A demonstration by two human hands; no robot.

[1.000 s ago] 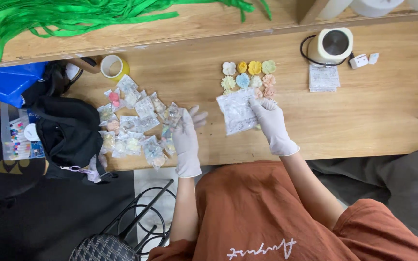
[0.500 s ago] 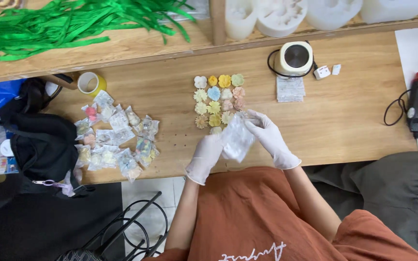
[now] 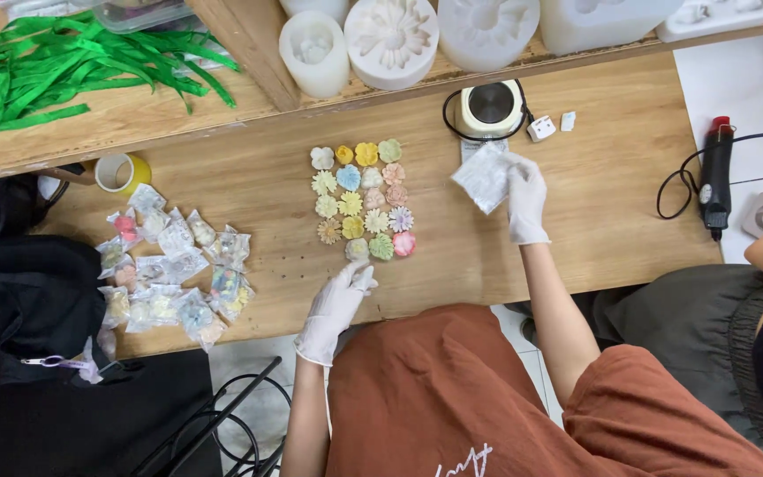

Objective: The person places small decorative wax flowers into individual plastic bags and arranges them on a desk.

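The right hand (image 3: 527,199) pinches a small clear bag (image 3: 485,177) above the counter (image 3: 629,194), near the little round scale (image 3: 491,108). The left hand (image 3: 337,305) is spread, maybe touching a pale flower (image 3: 357,249). A bump there could knock the neat flower rows (image 3: 362,196) crooked.

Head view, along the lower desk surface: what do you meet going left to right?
Black bag → pile of small clear packets → left hand beside the grid of pastel flower pieces → right hand holding a clear packet → black heat tool.
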